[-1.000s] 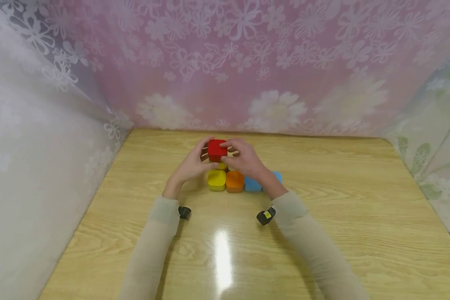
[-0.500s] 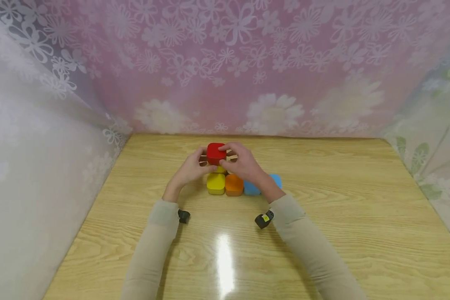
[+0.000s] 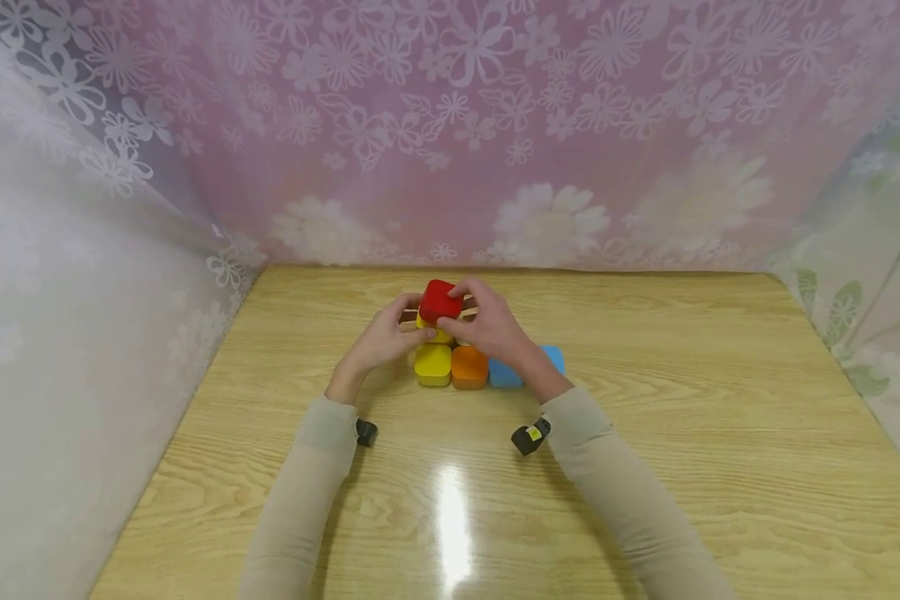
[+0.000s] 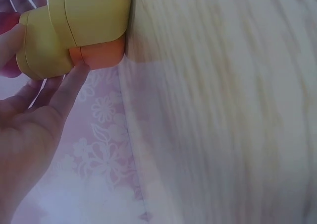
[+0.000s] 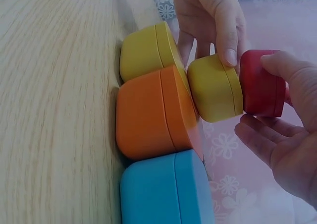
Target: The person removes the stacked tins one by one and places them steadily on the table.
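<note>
Your right hand (image 3: 487,323) reaches inward, its thumb and fingers pinching the red, rounded-square, smooth block (image 3: 441,300), which sits askew directly above the upper yellow rounded block (image 5: 213,90); you have that yellow block gripped between the thumb and fingers of your left hand (image 3: 378,337). Whether red and yellow touch cannot be told. Both forearms, in beige sleeves (image 3: 300,508), converge from your side over a glossy, wood-grained table (image 3: 390,500). Beyond your hands hangs a pink cloth with white flowers (image 3: 420,167); a whitish floral cloth (image 3: 82,292) stands left of your left arm. Under the gripped yellow block is an orange block (image 4: 104,54). On the near side of your hands runs a row: front yellow block (image 3: 433,364), front orange block (image 3: 470,367), then light-blue blocks (image 3: 505,373), partly hidden by your right wrist.
</note>
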The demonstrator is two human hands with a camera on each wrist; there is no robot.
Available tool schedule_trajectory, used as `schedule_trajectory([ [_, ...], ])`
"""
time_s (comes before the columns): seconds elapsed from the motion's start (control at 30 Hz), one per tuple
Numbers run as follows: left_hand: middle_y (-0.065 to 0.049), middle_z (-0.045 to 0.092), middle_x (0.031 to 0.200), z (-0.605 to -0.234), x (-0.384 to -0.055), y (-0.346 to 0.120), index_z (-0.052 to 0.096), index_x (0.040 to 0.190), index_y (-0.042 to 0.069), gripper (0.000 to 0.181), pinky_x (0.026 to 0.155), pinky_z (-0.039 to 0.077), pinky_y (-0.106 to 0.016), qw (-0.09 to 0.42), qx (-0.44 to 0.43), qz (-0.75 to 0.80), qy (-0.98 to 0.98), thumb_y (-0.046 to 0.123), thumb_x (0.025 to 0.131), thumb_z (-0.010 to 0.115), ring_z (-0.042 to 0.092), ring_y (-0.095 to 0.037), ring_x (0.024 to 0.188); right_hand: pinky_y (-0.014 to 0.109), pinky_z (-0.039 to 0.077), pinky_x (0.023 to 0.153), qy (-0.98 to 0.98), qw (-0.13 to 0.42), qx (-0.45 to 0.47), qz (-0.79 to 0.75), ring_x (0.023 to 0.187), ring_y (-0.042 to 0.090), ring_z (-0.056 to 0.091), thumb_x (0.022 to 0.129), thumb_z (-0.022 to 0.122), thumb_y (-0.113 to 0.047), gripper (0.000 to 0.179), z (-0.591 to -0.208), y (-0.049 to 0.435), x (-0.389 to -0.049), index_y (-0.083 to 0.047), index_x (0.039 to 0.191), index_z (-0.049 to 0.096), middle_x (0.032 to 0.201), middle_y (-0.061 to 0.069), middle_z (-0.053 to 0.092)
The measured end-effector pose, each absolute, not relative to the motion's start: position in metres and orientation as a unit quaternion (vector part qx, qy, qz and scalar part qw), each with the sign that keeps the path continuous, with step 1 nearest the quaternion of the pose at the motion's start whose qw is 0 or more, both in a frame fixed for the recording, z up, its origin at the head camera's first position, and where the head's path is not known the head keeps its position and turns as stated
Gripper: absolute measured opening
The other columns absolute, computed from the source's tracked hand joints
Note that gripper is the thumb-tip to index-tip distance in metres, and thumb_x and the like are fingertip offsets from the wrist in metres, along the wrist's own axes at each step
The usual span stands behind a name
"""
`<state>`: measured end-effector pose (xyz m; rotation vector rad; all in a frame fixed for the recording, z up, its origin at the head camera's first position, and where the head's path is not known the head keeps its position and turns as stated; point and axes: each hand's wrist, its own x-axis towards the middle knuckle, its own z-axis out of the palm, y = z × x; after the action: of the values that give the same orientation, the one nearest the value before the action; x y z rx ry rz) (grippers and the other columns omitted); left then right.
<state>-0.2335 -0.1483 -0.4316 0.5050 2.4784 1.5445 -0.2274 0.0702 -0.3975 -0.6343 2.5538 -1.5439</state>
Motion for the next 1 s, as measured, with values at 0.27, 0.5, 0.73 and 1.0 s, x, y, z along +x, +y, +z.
schedule_trajectory([
  [0.27,-0.010,0.048,0.145,-0.431,-0.234,-0.149,0.043,0.144,0.007,0.061,0.106,0.046,-0.046,0.091,0.177,0.518,0.832,0.023,0.092,0.072,0.049,-0.035,0.130,0.039,0.058,0.083,0.830,0.061,-0.206,-0.516,0.104,0.030,0.060,0.090,0.075,-0.021,0.046,-0.397,0.076,-0.229,-0.007,0.124,0.048,0.125,0.011,0.054],
  [0.5,-0.009,0.049,0.144,-0.431,-0.234,-0.149,0.043,0.144,0.009,0.061,0.104,0.047,-0.044,0.091,0.176,0.519,0.831,0.024,0.092,0.071,0.049,-0.032,0.130,0.039,0.058,0.084,0.834,0.064,-0.205,-0.509,0.103,0.028,0.059,0.091,0.074,-0.024,0.056,-0.396,0.082,-0.228,-0.009,0.135,0.044,0.129,0.011,0.052],
  [0.73,-0.008,0.047,0.146,-0.431,-0.235,-0.148,0.041,0.147,0.007,0.064,0.106,0.046,-0.043,0.092,0.170,0.516,0.834,0.024,0.093,0.070,0.049,-0.031,0.131,0.039,0.057,0.086,0.839,0.066,-0.203,-0.501,0.105,0.027,0.059,0.092,0.073,-0.025,0.056,-0.399,0.091,-0.230,-0.009,0.137,0.045,0.131,0.010,0.053],
  [1.0,-0.010,0.045,0.147,-0.430,-0.232,-0.148,0.040,0.148,0.006,0.064,0.106,0.046,-0.045,0.098,0.174,0.525,0.827,0.024,0.094,0.070,0.047,-0.033,0.132,0.040,0.056,0.088,0.841,0.068,-0.195,-0.500,0.106,0.027,0.057,0.091,0.073,-0.023,0.055,-0.400,0.098,-0.227,-0.008,0.137,0.045,0.131,0.010,0.053],
])
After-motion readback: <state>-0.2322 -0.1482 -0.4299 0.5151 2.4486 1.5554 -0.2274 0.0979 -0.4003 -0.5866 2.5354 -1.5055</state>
